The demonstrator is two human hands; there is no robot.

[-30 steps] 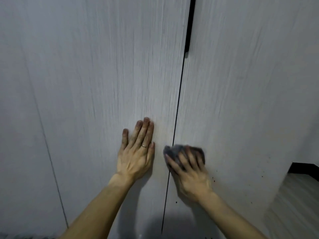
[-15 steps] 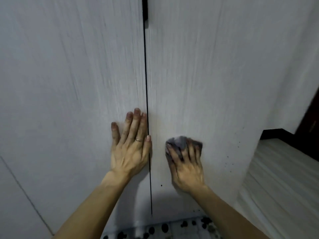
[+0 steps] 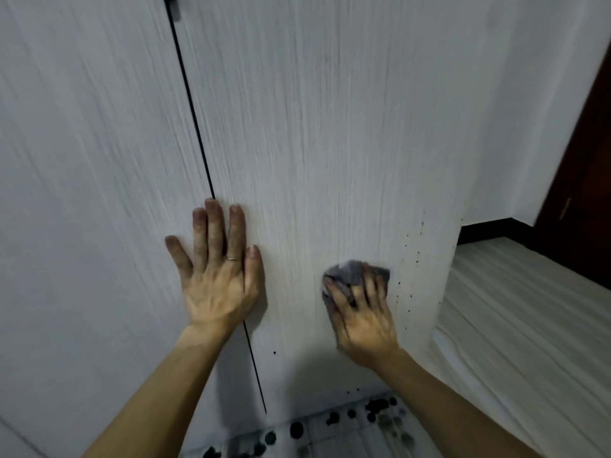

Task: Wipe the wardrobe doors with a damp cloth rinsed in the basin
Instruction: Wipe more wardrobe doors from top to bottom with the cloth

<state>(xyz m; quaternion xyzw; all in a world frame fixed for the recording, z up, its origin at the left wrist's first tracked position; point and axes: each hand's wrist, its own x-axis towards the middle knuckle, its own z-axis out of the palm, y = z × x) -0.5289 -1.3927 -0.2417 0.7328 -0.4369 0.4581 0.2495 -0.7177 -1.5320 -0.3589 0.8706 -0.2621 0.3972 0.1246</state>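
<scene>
Two pale grey wood-grain wardrobe doors fill the view, the left door (image 3: 92,166) and the right door (image 3: 330,133), split by a thin dark gap. My left hand (image 3: 220,276) lies flat with fingers spread across the gap, low on the doors. My right hand (image 3: 362,312) presses a crumpled grey cloth (image 3: 350,272) against the lower part of the right door. Small dark specks (image 3: 411,259) dot that door just right of the cloth.
Dark blotches (image 3: 350,418) mark the pale floor at the foot of the doors. Light wood-look flooring (image 3: 529,325) stretches to the right, bordered by a dark skirting (image 3: 482,228) and a dark brown door (image 3: 582,193). A dark handle slot (image 3: 172,4) sits at the top of the gap.
My right hand has slid the cloth to the right across the right door, towards the specks. My view has swung right, and my left hand now spans the gap.
</scene>
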